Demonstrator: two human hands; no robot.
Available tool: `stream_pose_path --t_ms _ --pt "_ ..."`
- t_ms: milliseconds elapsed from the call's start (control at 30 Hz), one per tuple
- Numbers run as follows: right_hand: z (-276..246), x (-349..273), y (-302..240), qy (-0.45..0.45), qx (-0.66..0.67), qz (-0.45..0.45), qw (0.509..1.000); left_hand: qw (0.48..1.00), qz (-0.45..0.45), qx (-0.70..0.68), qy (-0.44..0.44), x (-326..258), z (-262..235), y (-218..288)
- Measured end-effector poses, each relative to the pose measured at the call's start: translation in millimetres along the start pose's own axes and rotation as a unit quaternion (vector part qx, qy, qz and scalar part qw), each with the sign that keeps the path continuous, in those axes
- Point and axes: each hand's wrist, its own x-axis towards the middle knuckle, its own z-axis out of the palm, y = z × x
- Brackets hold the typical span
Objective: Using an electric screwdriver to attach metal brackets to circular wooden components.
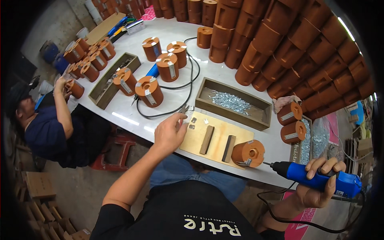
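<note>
My right hand (320, 180) is wrapped round a blue electric screwdriver (306, 175) with a black nose. Its bit points left at a brown cylinder (249, 153), a small gap away. That cylinder has a hole in its top and a metal fitting on its side. It rests at the right end of a pale wooden board (216, 138), beside two wooden strips (207, 140). My left hand (170, 132) is at the board's left edge, fingers curled together. Small metal pieces (192, 121) lie near its fingertips; what it pinches is too small to make out.
An open wooden tray (234, 103) holds many screws. Several brown cylinders (149, 92) stand behind my left hand, near a black cable (192, 84). Stacked cylinders (280, 44) wall off the back right. At left, a co-worker (52, 120) handles a cylinder beside another wooden tray (114, 80).
</note>
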Motion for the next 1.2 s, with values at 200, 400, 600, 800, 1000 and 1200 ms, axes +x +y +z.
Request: stream_pose_path --t_ms 200,400,600,800,1000,1200 --pt "8.5 -9.0 9.5 -0.004 0.001 0.031 1.0 0.995 0.063 0.08 -0.006 10.9 25.6 -16.0" --pt "1.2 -15.3 6.1 0.025 -0.022 0.045 0.998 0.997 0.034 0.075 0.0 13.1 39.5 -19.4" --pt "-1.8 -16.2 9.5 0.04 0.008 0.048 0.998 0.996 -0.037 -0.08 0.009 16.6 30.4 -17.8" --pt "0.0 -12.3 8.1 0.031 0.039 0.036 0.998 0.883 0.007 -0.375 -0.282 30.4 17.8 69.6" --pt "2.9 -14.3 1.3 0.029 0.042 0.039 0.998 0.845 0.02 -0.32 -0.428 51.2 56.3 125.1" --pt "-0.6 -16.0 -2.2 0.045 0.034 0.044 0.997 0.883 0.133 -0.195 -0.405 50.0 66.6 140.8"
